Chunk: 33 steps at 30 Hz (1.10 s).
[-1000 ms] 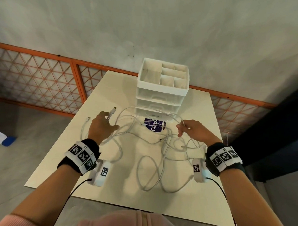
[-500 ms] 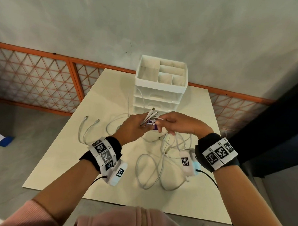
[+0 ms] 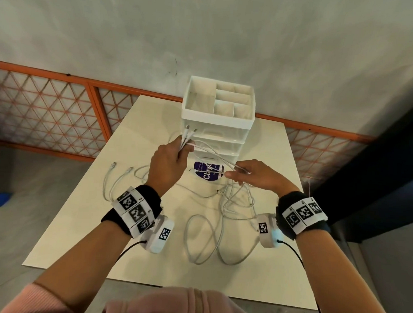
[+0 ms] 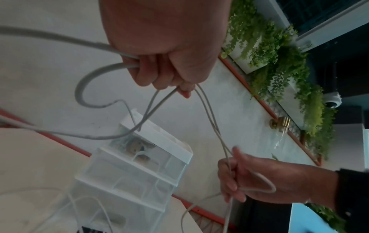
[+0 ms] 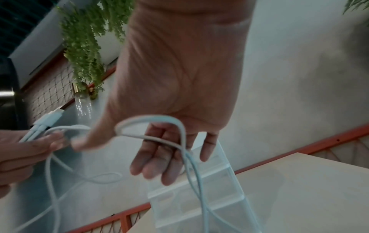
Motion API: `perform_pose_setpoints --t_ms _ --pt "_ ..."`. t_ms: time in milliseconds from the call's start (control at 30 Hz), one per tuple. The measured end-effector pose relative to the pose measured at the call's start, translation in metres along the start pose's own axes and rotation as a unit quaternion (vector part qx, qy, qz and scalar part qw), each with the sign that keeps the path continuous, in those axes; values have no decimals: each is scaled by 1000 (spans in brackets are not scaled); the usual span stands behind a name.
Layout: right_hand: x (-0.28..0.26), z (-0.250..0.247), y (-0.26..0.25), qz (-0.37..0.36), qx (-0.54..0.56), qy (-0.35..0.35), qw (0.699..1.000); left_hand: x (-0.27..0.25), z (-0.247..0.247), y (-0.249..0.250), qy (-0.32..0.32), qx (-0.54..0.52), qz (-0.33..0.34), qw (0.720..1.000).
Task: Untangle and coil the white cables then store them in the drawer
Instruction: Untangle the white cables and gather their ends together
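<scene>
- White cables: a tangle of loops on the desk in front of the drawer unit, with several strands lifted off the surface between the two hands.
- Left hand: raised in front of the drawer unit, left of its middle. Fingers curled into a fist round a bundle of cable ends; connector tips stick up out of the fist toward the drawer fronts. The left wrist view shows the fingers wrapped tight, strands leaving the grip on both sides.
- Right hand: in front of the drawer unit, toward its right side, lower than the left hand. Fingers only loosely bent, not clenched. In the right wrist view a cable loop is draped over the extended fingers, thumb out to the side.
- Strands run taut from the left hand across to the right hand, then drop to the tangle.
- Two loose connector ends lie flat on the desk, left of the drawer unit and apart from the tangle.
- Round purple sticker on the desk just in front of the drawer unit, partly under the strands.
- Drawers appear closed; the top tray compartments hold no cable.
</scene>
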State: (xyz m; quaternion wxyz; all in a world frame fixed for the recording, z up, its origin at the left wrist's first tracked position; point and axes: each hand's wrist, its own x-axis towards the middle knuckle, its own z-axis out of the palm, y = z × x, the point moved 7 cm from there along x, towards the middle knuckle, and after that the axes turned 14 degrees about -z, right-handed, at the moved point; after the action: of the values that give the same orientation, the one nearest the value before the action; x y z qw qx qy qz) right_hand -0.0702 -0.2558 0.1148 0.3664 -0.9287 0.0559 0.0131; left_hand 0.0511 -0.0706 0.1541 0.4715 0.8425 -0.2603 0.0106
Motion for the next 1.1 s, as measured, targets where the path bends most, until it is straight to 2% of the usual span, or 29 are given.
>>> perform_pose_setpoints --t_ms 167,267,367,433,500,567,667,767,867,933,1100 --pt "-8 -10 19 45 70 35 996 12 -21 -9 62 -6 -8 998" --pt "-15 -3 43 39 18 33 999 20 -35 -12 84 -24 -32 996" --pt "-25 11 72 31 28 53 998 20 -35 -9 74 -4 -30 997" --pt "-29 16 88 50 8 84 995 18 -29 -5 58 2 -21 998" --pt "-29 22 100 71 -8 87 994 17 -17 -1 35 0 -10 999" --pt "-21 24 90 57 3 87 995 15 -8 2 13 -1 -4 1000" --pt "-7 15 39 2 104 112 988 12 3 11 -14 4 5 1000" --pt "15 25 -22 -71 196 52 977 9 10 26 -40 -3 17 999" --pt "35 51 -35 -76 184 -3 980 7 7 37 -27 -25 27 999" --pt "36 65 -26 -72 157 -21 985 8 -1 37 -1 -34 32 999" --pt "14 65 42 11 106 -24 994 20 -24 12 59 -19 7 998"
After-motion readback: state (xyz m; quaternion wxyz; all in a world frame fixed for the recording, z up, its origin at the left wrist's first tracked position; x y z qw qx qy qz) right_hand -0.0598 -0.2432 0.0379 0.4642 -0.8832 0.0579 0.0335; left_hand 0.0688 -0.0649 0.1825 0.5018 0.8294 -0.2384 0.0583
